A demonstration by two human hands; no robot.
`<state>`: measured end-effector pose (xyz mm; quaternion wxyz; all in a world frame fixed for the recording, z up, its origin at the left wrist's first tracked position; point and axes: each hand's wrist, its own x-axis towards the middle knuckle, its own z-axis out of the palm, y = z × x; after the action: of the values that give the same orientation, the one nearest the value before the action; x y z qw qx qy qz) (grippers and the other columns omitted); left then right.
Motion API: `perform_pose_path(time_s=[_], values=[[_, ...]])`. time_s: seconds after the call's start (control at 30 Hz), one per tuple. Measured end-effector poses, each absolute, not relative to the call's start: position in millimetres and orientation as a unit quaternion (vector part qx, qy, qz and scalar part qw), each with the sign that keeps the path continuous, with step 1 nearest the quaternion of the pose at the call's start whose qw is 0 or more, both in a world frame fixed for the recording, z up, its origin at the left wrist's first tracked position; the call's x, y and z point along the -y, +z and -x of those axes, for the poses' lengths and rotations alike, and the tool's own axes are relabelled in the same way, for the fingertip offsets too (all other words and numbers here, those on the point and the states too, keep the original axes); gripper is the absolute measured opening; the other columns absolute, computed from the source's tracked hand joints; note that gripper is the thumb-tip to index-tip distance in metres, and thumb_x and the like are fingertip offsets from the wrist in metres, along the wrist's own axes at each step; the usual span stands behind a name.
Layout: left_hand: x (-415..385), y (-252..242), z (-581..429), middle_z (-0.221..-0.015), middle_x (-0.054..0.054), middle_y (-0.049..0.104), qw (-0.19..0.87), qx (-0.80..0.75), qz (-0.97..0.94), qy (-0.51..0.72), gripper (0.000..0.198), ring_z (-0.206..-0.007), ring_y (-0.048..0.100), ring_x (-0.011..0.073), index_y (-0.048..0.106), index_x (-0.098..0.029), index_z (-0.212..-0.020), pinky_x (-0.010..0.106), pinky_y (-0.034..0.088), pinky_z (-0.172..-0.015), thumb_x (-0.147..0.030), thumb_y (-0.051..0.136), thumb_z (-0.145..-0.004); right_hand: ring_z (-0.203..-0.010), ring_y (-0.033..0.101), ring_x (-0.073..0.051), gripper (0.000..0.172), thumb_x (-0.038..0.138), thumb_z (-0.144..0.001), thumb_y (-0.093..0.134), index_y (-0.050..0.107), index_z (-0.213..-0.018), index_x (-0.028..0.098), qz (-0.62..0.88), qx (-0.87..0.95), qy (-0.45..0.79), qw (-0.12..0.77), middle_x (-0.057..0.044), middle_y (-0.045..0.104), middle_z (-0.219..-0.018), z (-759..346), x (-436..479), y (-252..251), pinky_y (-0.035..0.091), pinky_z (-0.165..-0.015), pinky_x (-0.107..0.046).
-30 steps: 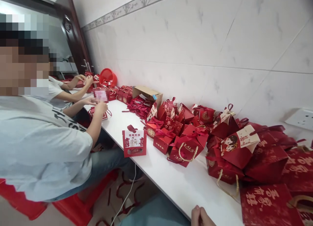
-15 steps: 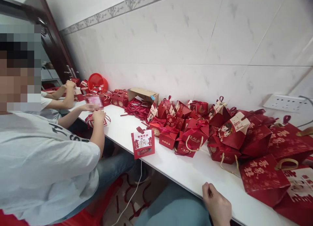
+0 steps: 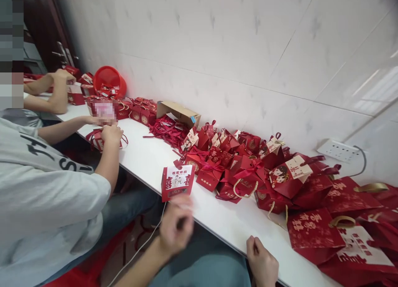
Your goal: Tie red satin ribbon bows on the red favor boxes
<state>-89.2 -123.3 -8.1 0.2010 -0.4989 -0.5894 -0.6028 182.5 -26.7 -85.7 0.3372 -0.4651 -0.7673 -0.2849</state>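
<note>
My left hand (image 3: 175, 229) is raised near the front edge of the white table (image 3: 149, 154), just below a small red box with a white picture label (image 3: 177, 181). The hand is smeared by motion, so its fingers are unclear. My right hand (image 3: 263, 262) rests at the table's front edge with the fingers curled into a fist and nothing visible in it. To its right lie flat red paper gift bags with gold handles (image 3: 314, 233).
A heap of red ribboned gift boxes (image 3: 242, 162) runs along the tiled wall, with loose red ribbons (image 3: 168, 131), an open cardboard box (image 3: 178, 112) and a red basin (image 3: 109, 80). A person in a white shirt (image 3: 46, 187) sits at left handling a box; another person's arms (image 3: 49, 88) work beyond. A wall socket (image 3: 338, 150) is at right.
The view has swung left and down. My left hand has come up into view toward the labelled red box. My right hand stays fisted at the table edge.
</note>
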Motion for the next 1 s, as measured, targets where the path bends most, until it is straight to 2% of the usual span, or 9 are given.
perform_pose_path(time_s=[0.07,0.13,0.27,0.33,0.43,0.53,0.67,0.9,1.0], values=[[110,-1,124,-0.108,0.006,0.054,0.252,0.585,0.460,-0.619,0.013,-0.107,0.054,0.0202,0.059,-0.020,-0.075,0.037,0.049,-0.086,-0.026,0.052,-0.085,-0.025,0.043,-0.009,0.057,0.029,-0.095,0.032,0.052,-0.042,0.018,0.466,0.761,-0.297,0.339,0.002,0.044,-0.030,-180,26,-84,0.025,-0.033,-0.020],[95,7,157,-0.120,0.011,0.049,0.269,0.601,0.433,-0.616,0.012,-0.119,0.046,0.0265,0.062,-0.018,-0.082,0.041,0.046,-0.091,-0.029,0.058,-0.079,-0.025,0.041,-0.008,0.057,0.029,-0.094,0.033,0.050,-0.041,0.018,0.469,0.757,-0.299,0.343,0.003,0.043,-0.029,-179,26,-82,0.023,-0.034,-0.019],[68,19,185,-0.116,0.012,0.058,0.045,0.598,0.490,-0.633,0.054,-0.102,0.060,0.0230,0.046,-0.018,-0.112,0.039,0.049,-0.087,-0.036,0.070,-0.067,-0.027,0.038,-0.007,0.055,0.028,-0.093,0.035,0.048,-0.040,0.018,0.475,0.763,-0.277,0.340,0.003,0.041,-0.030,-180,26,-82,0.023,-0.037,-0.019],[59,26,179,-0.095,0.008,0.066,-0.051,0.620,0.444,-0.646,0.041,-0.081,0.065,0.0175,0.050,-0.016,-0.102,0.029,0.052,-0.070,-0.038,0.065,-0.071,-0.028,0.037,-0.006,0.054,0.028,-0.092,0.036,0.048,-0.040,0.017,0.477,0.764,-0.265,0.343,0.003,0.040,-0.030,-181,26,-83,0.023,-0.038,-0.020],[54,34,149,-0.065,0.000,0.062,-0.015,0.647,0.391,-0.654,0.021,-0.057,0.059,0.0109,0.055,-0.016,-0.072,0.020,0.045,-0.051,-0.036,0.060,-0.077,-0.029,0.037,-0.006,0.052,0.026,-0.092,0.037,0.047,-0.042,0.017,0.479,0.766,-0.247,0.351,0.004,0.040,-0.032,-179,25,-85,0.023,-0.039,-0.021],[52,38,99,-0.067,0.000,0.064,0.084,0.536,0.510,-0.667,0.011,-0.060,0.060,0.0099,0.057,-0.016,-0.074,0.019,0.047,-0.054,-0.026,0.061,-0.079,-0.030,0.034,-0.006,0.048,0.025,-0.089,0.041,0.046,-0.042,0.017,0.486,0.768,-0.177,0.378,0.004,0.040,-0.033,-177,25,-84,0.020,-0.039,-0.022],[46,28,33,-0.073,0.003,0.067,0.083,0.322,0.684,-0.649,0.007,-0.066,0.063,0.0118,0.057,-0.017,-0.088,0.023,0.051,-0.061,-0.015,0.058,-0.082,-0.032,0.033,-0.007,0.042,0.028,-0.085,0.044,0.044,-0.044,0.018,0.508,0.759,-0.042,0.405,0.004,0.039,-0.036,-177,25,-82,0.020,-0.040,-0.022],[29,7,11,-0.059,-0.002,0.059,-0.039,0.447,0.645,-0.619,0.014,-0.050,0.054,0.0077,0.055,-0.017,-0.069,0.017,0.043,-0.049,-0.022,0.059,-0.081,-0.032,0.032,-0.008,0.041,0.035,-0.090,0.035,0.036,-0.052,0.021,0.565,0.690,0.067,0.446,0.008,0.030,-0.038,-184,25,-76,0.028,-0.035,-0.020],[27,12,18,-0.058,-0.003,0.060,-0.060,0.479,0.620,-0.618,0.015,-0.049,0.053,0.0077,0.056,-0.018,-0.067,0.016,0.043,-0.049,-0.024,0.060,-0.079,-0.041,0.046,-0.010,0.031,0.038,-0.092,0.034,0.046,-0.070,0.020,0.573,0.657,0.112,0.476,0.005,0.044,-0.050,-185,13,-55,0.038,-0.038,-0.020]])
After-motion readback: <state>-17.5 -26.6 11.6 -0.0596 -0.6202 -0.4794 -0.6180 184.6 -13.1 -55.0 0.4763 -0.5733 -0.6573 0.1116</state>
